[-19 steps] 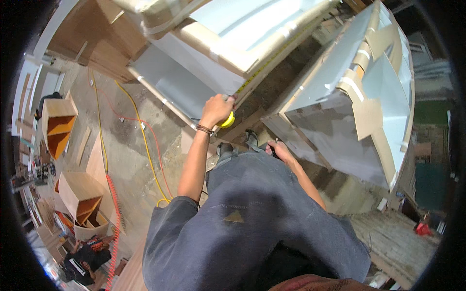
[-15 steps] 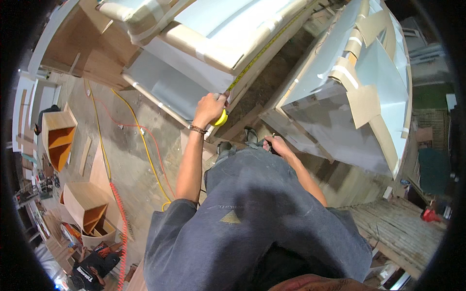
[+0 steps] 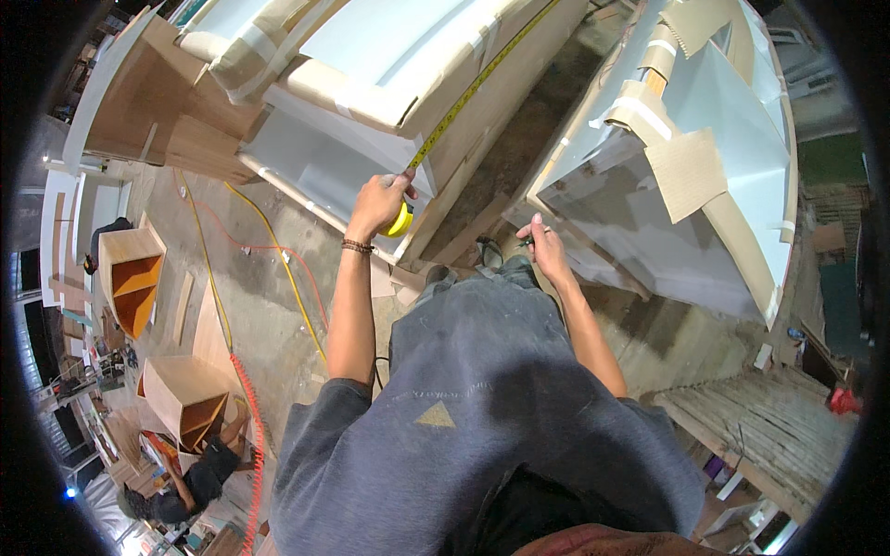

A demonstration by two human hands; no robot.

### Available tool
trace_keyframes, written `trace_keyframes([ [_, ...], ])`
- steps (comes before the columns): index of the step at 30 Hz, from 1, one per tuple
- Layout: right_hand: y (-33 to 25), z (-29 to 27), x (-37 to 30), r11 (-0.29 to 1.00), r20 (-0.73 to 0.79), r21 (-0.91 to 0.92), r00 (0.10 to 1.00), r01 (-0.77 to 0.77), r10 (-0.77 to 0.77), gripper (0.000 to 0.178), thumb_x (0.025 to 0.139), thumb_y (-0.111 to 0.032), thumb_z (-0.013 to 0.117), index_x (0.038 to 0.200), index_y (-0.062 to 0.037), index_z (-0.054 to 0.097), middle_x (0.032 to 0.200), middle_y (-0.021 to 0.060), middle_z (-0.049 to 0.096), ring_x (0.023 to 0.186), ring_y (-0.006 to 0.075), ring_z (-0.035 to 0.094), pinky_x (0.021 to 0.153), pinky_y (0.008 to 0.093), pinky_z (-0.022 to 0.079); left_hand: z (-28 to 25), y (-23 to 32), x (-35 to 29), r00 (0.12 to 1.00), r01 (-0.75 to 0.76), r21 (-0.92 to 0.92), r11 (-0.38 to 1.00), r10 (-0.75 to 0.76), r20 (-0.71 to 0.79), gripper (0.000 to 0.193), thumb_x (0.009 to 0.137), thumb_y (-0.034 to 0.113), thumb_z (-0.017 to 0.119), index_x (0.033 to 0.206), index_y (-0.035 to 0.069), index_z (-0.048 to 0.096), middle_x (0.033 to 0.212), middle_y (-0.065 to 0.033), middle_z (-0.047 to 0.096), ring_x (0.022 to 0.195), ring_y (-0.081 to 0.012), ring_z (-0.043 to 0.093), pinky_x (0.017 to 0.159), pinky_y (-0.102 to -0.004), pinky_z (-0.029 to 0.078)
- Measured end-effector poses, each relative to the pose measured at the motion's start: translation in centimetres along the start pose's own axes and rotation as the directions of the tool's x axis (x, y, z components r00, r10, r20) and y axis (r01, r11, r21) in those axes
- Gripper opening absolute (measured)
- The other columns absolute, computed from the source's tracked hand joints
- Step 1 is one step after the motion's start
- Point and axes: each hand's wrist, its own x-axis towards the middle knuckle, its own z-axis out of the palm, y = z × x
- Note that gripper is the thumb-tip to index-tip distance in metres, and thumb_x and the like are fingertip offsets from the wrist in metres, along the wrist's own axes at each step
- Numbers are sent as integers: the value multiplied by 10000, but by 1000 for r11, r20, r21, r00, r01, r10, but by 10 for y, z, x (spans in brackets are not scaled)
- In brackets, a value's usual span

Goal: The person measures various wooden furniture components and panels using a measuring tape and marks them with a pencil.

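Left grip (image 3: 378, 206) clenched round yellow tape measure (image 3: 402, 221) at padded cabinet's (image 3: 501, 125) near corner; arm (image 3: 350, 310) stretched forward, blade (image 3: 484, 79) running along cabinet. Right grip (image 3: 547, 248) nearer body, fingers curled on small dark object (image 3: 526, 242).

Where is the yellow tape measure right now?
In the head view, the yellow tape measure is left of centre, in the left hand, its blade extending along the white unit with cardboard-covered edges.

left hand (image 3: 376, 206): grips tape measure (image 3: 400, 221) | right hand (image 3: 549, 252): small item (image 3: 527, 241), unclear
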Motion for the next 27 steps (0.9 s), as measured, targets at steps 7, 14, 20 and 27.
trace_keyframes([
  [7, 7, 0, -5, 997, 88, 63, 995, -55, 49, 808, 993, -681, 272, 947, 4, 700, 611, 50, 555, 573, 118, 519, 563, 270, 436, -6, 3, -4, 998, 56, 49, 997, -57, 16, 584, 942, 560, 487, 797, 61, 753, 725, -176, 656, 767, -310, 644, 736, -406, 487],
  [14, 3, -5, -3, 968, 79, 235, 994, -87, 71, 657, 993, -606, 419, 938, -16, 701, 674, 31, 601, 594, 102, 526, 574, 257, 436, -9, 28, -15, 997, 72, 86, 994, -72, -8, 593, 945, 566, 485, 804, 51, 745, 697, -163, 633, 724, -304, 612, 718, -403, 478],
  [20, -30, -31, -13, 977, 6, 144, 987, 160, -162, 286, 912, -322, 674, 938, -39, 707, 725, -4, 637, 681, 82, 536, 653, 277, 452, -17, 35, -22, 996, 86, 101, 991, -83, -36, 621, 967, 556, 490, 798, 7, 725, 681, -107, 616, 686, -199, 595, 643, -352, 463],
  [27, -87, -66, -44, 919, -22, 196, 938, 343, -346, 230, 926, -226, 680, 981, -4, 703, 837, -4, 637, 787, 80, 551, 721, 249, 439, -21, 45, -23, 993, 106, 137, 985, -99, -59, 624, 963, 563, 495, 806, 9, 736, 673, -106, 595, 680, -207, 574, 665, -356, 463],
])
